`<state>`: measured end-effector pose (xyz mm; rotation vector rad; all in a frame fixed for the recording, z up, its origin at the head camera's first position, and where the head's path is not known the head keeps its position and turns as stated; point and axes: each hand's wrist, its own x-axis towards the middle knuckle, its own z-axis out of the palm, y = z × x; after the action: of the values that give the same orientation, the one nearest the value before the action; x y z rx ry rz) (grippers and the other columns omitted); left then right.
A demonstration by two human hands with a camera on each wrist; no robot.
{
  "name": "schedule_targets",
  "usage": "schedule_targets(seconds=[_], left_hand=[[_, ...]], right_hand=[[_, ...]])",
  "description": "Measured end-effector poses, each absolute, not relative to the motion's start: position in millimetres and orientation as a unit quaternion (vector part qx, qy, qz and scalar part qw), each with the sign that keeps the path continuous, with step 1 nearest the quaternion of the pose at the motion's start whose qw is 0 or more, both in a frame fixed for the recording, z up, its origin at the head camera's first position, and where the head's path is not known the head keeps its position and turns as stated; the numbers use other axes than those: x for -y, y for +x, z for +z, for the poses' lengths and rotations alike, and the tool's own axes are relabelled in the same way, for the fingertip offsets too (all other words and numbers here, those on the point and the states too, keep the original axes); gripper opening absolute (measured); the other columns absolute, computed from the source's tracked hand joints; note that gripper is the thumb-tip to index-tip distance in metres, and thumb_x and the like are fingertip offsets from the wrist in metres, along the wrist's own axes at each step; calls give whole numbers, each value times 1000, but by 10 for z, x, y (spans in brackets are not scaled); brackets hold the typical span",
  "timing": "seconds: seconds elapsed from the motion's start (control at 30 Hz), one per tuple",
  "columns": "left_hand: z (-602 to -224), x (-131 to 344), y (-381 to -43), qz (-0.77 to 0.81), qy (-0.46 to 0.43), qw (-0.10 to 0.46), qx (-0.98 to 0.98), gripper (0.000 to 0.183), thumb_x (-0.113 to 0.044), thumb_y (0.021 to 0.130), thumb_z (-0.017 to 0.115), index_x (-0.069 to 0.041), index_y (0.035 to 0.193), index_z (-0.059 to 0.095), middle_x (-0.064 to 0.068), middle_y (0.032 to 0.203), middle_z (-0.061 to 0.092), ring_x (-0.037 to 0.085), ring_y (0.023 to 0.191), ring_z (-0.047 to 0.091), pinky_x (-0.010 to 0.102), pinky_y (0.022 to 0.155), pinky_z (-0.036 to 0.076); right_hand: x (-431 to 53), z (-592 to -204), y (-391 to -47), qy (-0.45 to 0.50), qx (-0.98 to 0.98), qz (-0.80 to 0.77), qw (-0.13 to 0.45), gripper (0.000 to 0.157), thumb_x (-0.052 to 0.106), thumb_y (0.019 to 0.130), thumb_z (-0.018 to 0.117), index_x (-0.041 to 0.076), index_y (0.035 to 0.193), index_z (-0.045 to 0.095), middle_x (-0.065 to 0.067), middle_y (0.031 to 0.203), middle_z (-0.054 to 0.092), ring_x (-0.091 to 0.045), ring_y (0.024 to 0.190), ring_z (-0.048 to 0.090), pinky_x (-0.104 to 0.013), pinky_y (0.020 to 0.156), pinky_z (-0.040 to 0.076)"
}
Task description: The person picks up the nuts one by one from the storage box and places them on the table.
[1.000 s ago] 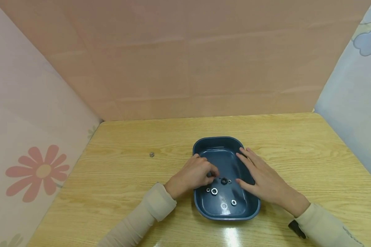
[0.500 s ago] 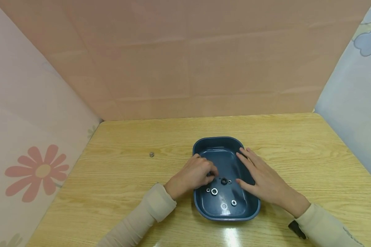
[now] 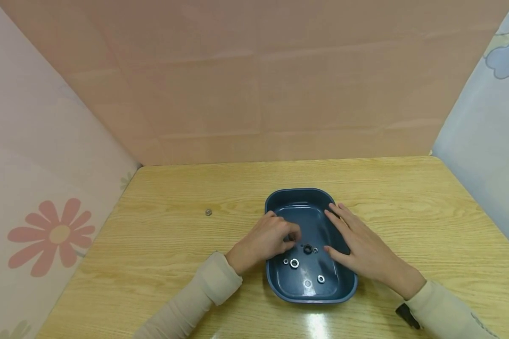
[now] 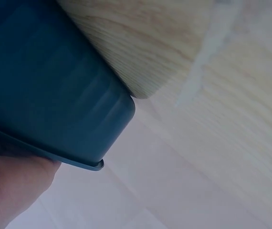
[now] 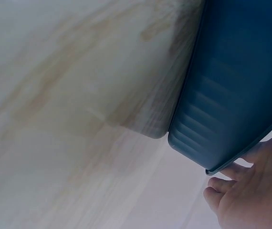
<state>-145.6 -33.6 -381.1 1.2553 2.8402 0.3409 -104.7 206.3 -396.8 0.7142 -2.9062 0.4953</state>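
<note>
Plainly, we have one container before us, a blue plastic basin (image 3: 309, 221) with rounded corners, standing upright on the wood-grain table (image 3: 152, 245), nearer its near edge than its far one. On the basin's floor we count five loose nuts: a large dark hex nut (image 3: 307, 249) near the middle, a small nut (image 3: 315, 250) just beside it, a large silver nut (image 3: 294, 263) and a tiny silver nut (image 3: 286, 261) towards the left wall, and a medium silver nut (image 3: 321, 279) towards the near right corner. The metal ones look shiny, each with a round hole.

Our left hand (image 3: 271, 235) reaches over the basin's left rim, thumb and forefinger curled close together; something dark shows between them, but we cannot tell whether they pinch it. Our right hand (image 3: 360, 245) lies over the right rim, fingers spread wide, gripping nothing.

Well apart, left of the basin, a lone nut (image 3: 209, 213) lies on the table towards its far left corner. Both hands cover parts of the basin's side walls. Behind the table's far edge rises a creased pinkish backdrop (image 3: 254, 94).
</note>
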Motion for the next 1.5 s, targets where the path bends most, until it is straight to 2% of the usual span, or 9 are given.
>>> schedule_targets(seconds=[0.4, 0.67, 1.0, 1.3, 1.5], left_hand=[[-3820, 372, -1421, 101, 406, -58, -906, 5, -29, 77, 72, -26, 80, 70, -15, 75, 68, 1, 68, 54, 21, 67, 31], [-3804, 401, -1396, 99, 397, -99, -907, 7, -28, 78, 71, -27, 84, 70, -15, 82, 69, 5, 74, 55, 21, 69, 35], [-3755, 455, -1401, 113, 380, -98, -913, 13, -19, 80, 69, -23, 92, 72, -10, 89, 70, 7, 81, 59, 23, 73, 42], [-3714, 574, -1426, 128, 366, -129, -913, 10, -17, 79, 70, -22, 88, 71, -11, 86, 70, 6, 82, 62, 26, 77, 43], [-3712, 628, -1425, 130, 362, -149, -911, 10, -17, 78, 71, -22, 88, 71, -11, 87, 69, 8, 83, 58, 28, 80, 44]], right_hand=[[-2052, -3969, -1037, 230, 959, 160, 50, 78, 51, 84, 56, 12, 145, 25, -9, 153, 18, -33, 140, 17, -55, 103, 30], [-2050, -3979, -1032, 230, 959, 158, 51, 78, 52, 84, 55, 13, 145, 24, -9, 153, 18, -33, 140, 17, -55, 102, 30], [-2051, -3977, -1037, 230, 959, 158, 51, 79, 52, 84, 55, 13, 145, 24, -9, 153, 18, -33, 140, 18, -56, 102, 31], [-2045, -3974, -1035, 231, 958, 161, 53, 78, 51, 84, 56, 12, 145, 25, -9, 153, 18, -30, 141, 14, -56, 103, 29], [-2042, -3985, -1037, 234, 957, 162, 61, 78, 50, 84, 57, 12, 144, 26, -9, 152, 19, -30, 142, 13, -56, 103, 29]])
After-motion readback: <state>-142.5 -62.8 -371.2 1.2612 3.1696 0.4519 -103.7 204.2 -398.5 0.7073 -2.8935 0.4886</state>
